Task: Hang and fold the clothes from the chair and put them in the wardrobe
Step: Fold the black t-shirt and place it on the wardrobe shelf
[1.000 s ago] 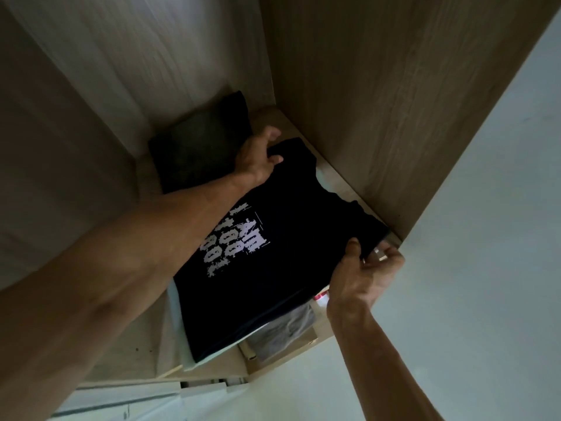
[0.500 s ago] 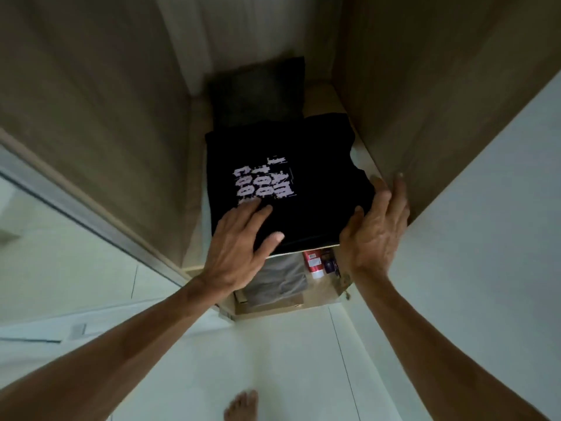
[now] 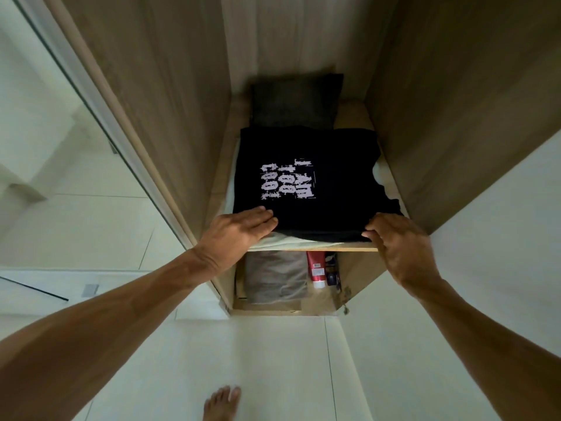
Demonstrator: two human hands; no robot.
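A folded black T-shirt point(image 3: 331, 153) with a pale printed text block lies on a white folded garment point(image 3: 282, 238) on the wardrobe shelf point(image 3: 309, 248). My left hand point(image 3: 239, 227) rests flat with straight fingers on the shirt's near left corner. At the near right corner, my right hand point(image 3: 397, 241) touches the shirt's front edge with its fingertips, fingers slightly bent. Neither hand holds anything.
A dark grey folded item point(image 3: 296, 100) lies behind the shirt at the shelf's back. Below the shelf sit folded grey cloth point(image 3: 274, 276), a red tube point(image 3: 315, 267) and small dark items. Wooden wardrobe walls point(image 3: 170, 95) close in both sides. My bare foot point(image 3: 221, 404) stands on the white floor.
Both hands let go of the shirt after sliding it onto the shelf and have drawn back to its front edge. The view has shifted back from the wardrobe.
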